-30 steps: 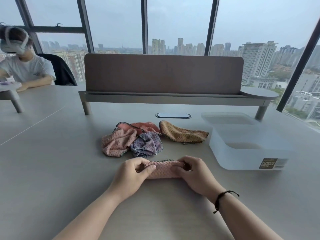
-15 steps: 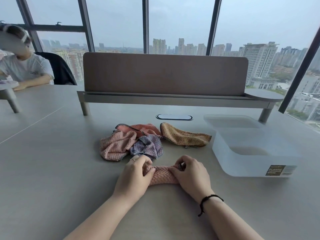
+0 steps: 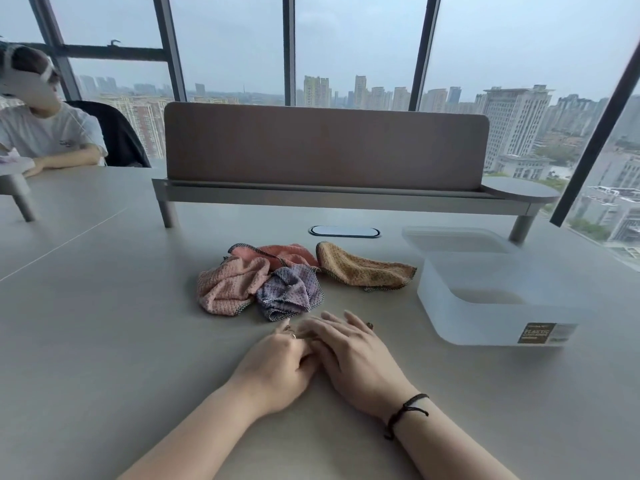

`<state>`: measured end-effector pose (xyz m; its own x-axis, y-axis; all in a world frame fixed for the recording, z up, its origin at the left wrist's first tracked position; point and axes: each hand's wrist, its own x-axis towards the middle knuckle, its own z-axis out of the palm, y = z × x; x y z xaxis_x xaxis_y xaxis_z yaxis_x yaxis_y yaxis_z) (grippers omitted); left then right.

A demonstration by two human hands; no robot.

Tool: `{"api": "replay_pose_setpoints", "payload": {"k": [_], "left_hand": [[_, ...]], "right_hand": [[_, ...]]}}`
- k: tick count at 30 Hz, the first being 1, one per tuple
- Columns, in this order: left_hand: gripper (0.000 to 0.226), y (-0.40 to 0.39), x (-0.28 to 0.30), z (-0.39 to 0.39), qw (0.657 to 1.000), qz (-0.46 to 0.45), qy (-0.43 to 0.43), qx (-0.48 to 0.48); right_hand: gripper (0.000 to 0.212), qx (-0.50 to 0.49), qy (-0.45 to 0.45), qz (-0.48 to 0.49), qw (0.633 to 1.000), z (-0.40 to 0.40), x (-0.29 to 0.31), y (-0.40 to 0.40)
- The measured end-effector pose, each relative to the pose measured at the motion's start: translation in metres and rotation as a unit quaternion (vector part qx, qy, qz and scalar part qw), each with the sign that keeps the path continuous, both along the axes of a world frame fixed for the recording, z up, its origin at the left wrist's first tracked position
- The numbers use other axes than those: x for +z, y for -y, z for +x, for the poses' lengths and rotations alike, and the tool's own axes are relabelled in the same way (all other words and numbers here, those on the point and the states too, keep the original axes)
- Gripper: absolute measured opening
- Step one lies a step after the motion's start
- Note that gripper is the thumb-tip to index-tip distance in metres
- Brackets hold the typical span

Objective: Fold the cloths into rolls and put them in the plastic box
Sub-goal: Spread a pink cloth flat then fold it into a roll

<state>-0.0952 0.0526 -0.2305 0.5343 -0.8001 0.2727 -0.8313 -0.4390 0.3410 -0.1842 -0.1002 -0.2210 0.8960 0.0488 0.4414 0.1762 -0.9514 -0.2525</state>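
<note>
A: Hands first: left hand (image 3: 277, 365) and right hand (image 3: 353, 355) lie close together, touching, fingers flat. Whether they cover the pink roll, I cannot tell.

B: Earlier it showed between them, long axis nine to three; now it's hidden.

A: Loose cloths (image 3: 256, 282) sit at twelve; the plastic box (image 3: 498, 306) at two, empty, nearer the right hand.

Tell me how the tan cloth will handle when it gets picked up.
The tan cloth lies slumped with soft folds, so it will probably flop and drape rather than hold shape. Its waffle weave looks grippy, unlikely to slip. It seems thin, so likely light, and flat enough not to roll.
</note>
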Motion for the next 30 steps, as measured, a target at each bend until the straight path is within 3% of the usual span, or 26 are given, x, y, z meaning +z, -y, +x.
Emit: {"api": "replay_pose_setpoints", "payload": {"k": [3,7,11,16,23,30], "left_hand": [[0.053,-0.002,0.002,0.0,1.0,0.013,-0.015,-0.016],[0.057,-0.004,0.005,0.001,0.998,0.032,-0.038,-0.025],[0.06,-0.006,0.008,0.001,0.997,0.043,-0.063,-0.022],[0.052,-0.008,0.013,-0.006,0.998,0.01,-0.062,0.005],[0.055,-0.012,0.016,-0.009,0.996,-0.013,-0.07,0.045],[0.035,-0.012,0.008,-0.003,0.993,-0.079,-0.068,0.046]], "right_hand": [[0.071,0.003,-0.149,0.0,0.989,-0.004,-0.001,0.0],[0.085,-0.02,-0.198,-0.008,0.98,-0.009,0.006,-0.001],[0.086,-0.031,-0.21,-0.008,0.977,-0.01,0.008,-0.001],[0.07,-0.045,-0.195,-0.001,0.98,-0.011,0.005,0.001],[0.076,-0.046,-0.176,0.031,0.983,-0.01,0.006,0.0],[0.063,-0.051,-0.136,0.026,0.989,-0.003,0.001,0.003]]}}
